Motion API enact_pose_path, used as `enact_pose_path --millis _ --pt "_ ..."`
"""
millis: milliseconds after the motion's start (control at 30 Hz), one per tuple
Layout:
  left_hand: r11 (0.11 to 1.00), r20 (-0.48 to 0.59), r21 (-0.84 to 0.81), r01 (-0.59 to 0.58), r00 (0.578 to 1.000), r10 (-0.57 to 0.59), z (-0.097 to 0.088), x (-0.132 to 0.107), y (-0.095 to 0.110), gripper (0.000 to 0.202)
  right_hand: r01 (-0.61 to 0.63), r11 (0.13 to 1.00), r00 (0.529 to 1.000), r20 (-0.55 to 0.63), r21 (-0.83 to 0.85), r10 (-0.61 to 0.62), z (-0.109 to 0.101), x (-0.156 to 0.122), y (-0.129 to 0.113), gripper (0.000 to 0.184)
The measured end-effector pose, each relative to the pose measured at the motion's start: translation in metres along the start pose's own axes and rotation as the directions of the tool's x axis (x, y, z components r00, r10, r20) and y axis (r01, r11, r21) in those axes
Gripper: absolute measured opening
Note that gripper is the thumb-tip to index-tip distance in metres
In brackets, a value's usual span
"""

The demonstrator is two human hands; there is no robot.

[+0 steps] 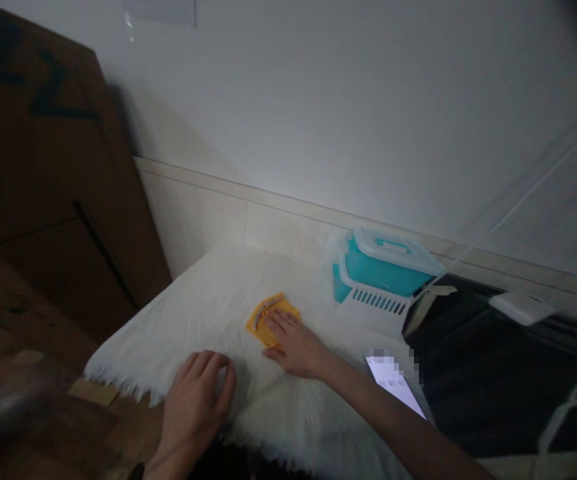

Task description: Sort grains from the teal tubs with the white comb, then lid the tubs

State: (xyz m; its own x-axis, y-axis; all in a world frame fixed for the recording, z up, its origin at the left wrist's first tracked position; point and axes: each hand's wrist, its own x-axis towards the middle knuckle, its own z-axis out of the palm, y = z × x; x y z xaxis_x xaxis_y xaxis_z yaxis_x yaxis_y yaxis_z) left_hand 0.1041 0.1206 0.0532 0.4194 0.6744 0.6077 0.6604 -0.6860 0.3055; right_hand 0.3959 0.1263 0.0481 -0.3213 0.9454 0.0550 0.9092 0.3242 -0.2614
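My right hand lies flat with fingers stretched out on a small yellow cloth-like piece. A curved greyish strip shows on its far left side, and the hand covers part of it. Both rest on a white fringed tablecloth. Closer to me, my left hand is loosely curled at the near edge of the tablecloth, apart from the yellow piece. Its thumb is close to the index finger, its other fingertips are turned down, and no held object shows.
Behind and to the right sits a turquoise and white plastic basket. A lit phone lies beside my right forearm. Further right are a dark surface, a white box and white cables. A large cardboard box stands at left.
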Motion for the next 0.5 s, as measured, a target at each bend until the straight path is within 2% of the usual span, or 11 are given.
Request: enact_pose_path --millis 33,167,200,267,300,333,433,467,500 --pt "0.998 -0.005 0.057 -0.002 1.0 0.002 -0.003 -0.006 -0.014 0.019 0.012 1.0 1.0 -0.028 0.002 -0.012 0.007 0.004 0.005 0.074" --pt "0.973 -0.038 0.229 -0.011 0.999 0.02 -0.005 -0.032 -0.051 0.043 0.076 0.988 0.977 -0.206 0.133 -0.047 0.029 0.016 0.021 0.055" --pt "0.969 -0.03 0.247 -0.026 0.999 0.034 -0.004 -0.037 -0.057 0.046 0.07 0.975 0.966 -0.258 0.21 -0.014 0.032 0.022 0.025 0.054" --pt "0.964 -0.023 0.26 -0.051 0.998 0.059 -0.001 -0.045 -0.064 0.05 0.003 0.922 0.923 -0.357 0.388 0.147 0.028 0.039 0.034 0.058" --pt "0.964 -0.029 0.26 -0.056 0.997 0.066 0.001 -0.047 -0.067 0.051 -0.052 0.88 0.879 -0.396 0.472 0.264 0.022 0.053 0.04 0.063" --pt "0.964 -0.038 0.258 -0.055 0.997 0.067 0.002 -0.049 -0.068 0.051 -0.102 0.835 0.816 -0.435 0.541 0.381 0.012 0.071 0.044 0.068" --pt "0.967 -0.057 0.253 -0.04 0.997 0.056 0.004 -0.049 -0.067 0.051 -0.198 0.756 0.562 -0.56 0.624 0.609 -0.023 0.14 0.052 0.072" --pt "0.967 -0.056 0.252 -0.038 0.997 0.054 0.004 -0.049 -0.066 0.051 -0.215 0.756 0.51 -0.589 0.619 0.627 -0.034 0.166 0.05 0.068" --pt "0.967 -0.054 0.252 -0.034 0.997 0.05 0.004 -0.049 -0.065 0.051 -0.227 0.77 0.504 -0.604 0.596 0.617 -0.041 0.191 0.045 0.062"
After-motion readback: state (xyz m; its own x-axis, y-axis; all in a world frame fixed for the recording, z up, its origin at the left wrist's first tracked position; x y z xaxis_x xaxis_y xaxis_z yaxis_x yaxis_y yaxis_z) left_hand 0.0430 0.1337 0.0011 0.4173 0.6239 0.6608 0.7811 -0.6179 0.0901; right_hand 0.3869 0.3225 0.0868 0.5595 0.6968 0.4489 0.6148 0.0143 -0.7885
